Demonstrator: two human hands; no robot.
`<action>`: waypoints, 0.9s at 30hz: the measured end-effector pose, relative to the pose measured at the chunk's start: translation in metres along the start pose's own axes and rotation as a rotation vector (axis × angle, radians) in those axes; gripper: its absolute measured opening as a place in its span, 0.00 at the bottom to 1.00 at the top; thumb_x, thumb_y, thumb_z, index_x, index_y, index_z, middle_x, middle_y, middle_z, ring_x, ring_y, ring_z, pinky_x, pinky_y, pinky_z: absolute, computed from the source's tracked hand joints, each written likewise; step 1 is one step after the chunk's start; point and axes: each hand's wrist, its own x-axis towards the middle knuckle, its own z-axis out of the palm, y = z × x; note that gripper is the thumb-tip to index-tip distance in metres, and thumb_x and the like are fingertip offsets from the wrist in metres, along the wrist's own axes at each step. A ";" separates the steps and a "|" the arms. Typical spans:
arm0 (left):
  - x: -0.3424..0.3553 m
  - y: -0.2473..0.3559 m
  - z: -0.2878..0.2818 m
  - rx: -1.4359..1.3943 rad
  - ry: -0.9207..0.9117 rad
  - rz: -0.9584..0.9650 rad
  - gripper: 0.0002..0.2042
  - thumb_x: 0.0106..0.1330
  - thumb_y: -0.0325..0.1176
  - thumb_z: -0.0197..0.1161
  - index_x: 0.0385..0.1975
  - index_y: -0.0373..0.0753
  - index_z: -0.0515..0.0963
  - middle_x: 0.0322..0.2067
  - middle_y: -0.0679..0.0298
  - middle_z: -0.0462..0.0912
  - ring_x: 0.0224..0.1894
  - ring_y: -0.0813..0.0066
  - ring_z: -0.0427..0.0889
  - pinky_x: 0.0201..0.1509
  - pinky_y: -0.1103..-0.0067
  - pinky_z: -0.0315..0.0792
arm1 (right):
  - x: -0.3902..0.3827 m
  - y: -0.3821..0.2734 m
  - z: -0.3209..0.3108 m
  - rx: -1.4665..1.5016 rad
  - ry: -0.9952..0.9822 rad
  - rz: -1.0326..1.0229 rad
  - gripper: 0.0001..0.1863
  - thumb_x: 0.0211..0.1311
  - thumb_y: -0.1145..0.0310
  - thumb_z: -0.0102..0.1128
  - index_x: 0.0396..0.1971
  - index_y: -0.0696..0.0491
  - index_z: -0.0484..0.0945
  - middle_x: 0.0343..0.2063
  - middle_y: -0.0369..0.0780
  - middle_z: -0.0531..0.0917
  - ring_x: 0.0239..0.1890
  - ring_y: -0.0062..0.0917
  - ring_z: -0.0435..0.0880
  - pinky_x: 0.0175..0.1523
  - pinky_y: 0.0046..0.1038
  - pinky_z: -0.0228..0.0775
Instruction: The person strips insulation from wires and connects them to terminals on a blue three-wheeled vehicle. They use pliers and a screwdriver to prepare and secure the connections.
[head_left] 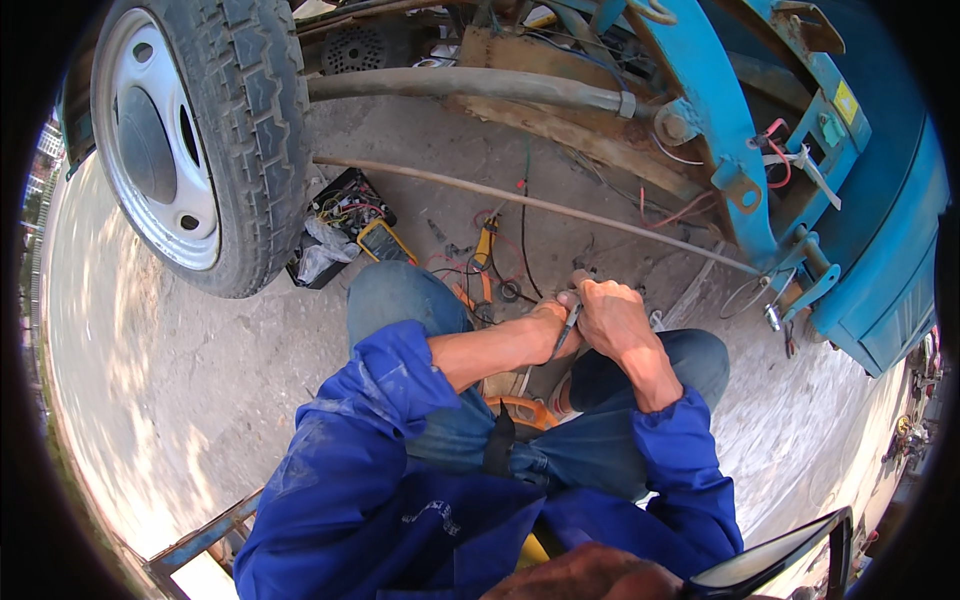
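Observation:
Both hands meet in front of my knees, low over the concrete. My left hand point(560, 322) is closed, and a slim dark grey pen-like piece point(567, 332) sticks out of it toward me. Against its thumb side, my right hand point(612, 312) is closed too, knuckles up. Whatever its fingers pinch is hidden beneath them. Just left of the hands, a yellow-and-black hand tool point(486, 243) and orange handles point(487, 288) lie among thin wires. A yellow multimeter point(385, 242) leans by an open black box point(350, 192) full of wires.
A treaded wheel point(265, 130) stands at upper left. A thick metal bar point(470, 82) and a thin rod point(520, 200) cross ahead, joining the blue vehicle frame point(715, 120). Loose wires point(690, 205) hang there. Small pliers point(790, 342) lie at right. Something orange point(525, 408) is between my legs.

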 end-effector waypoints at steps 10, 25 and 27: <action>0.030 0.004 0.024 1.338 0.177 -0.022 0.17 0.79 0.34 0.37 0.41 0.48 0.78 0.43 0.64 0.84 0.46 0.76 0.80 0.57 0.78 0.73 | -0.003 0.002 0.000 -0.019 0.042 -0.011 0.15 0.70 0.57 0.60 0.41 0.55 0.79 0.26 0.53 0.85 0.33 0.50 0.87 0.38 0.47 0.78; -0.002 0.006 -0.017 0.534 0.178 -0.059 0.17 0.75 0.38 0.45 0.58 0.51 0.76 0.59 0.62 0.81 0.60 0.69 0.79 0.62 0.72 0.73 | -0.007 0.002 -0.003 0.067 0.179 -0.015 0.18 0.66 0.59 0.64 0.49 0.54 0.78 0.33 0.50 0.86 0.39 0.47 0.87 0.41 0.45 0.78; -0.003 0.006 -0.022 0.744 0.077 -0.005 0.18 0.75 0.37 0.45 0.60 0.51 0.75 0.60 0.63 0.80 0.61 0.69 0.78 0.64 0.72 0.72 | -0.007 0.001 -0.003 0.073 0.188 -0.017 0.18 0.66 0.59 0.64 0.50 0.53 0.77 0.34 0.50 0.86 0.40 0.46 0.87 0.41 0.45 0.78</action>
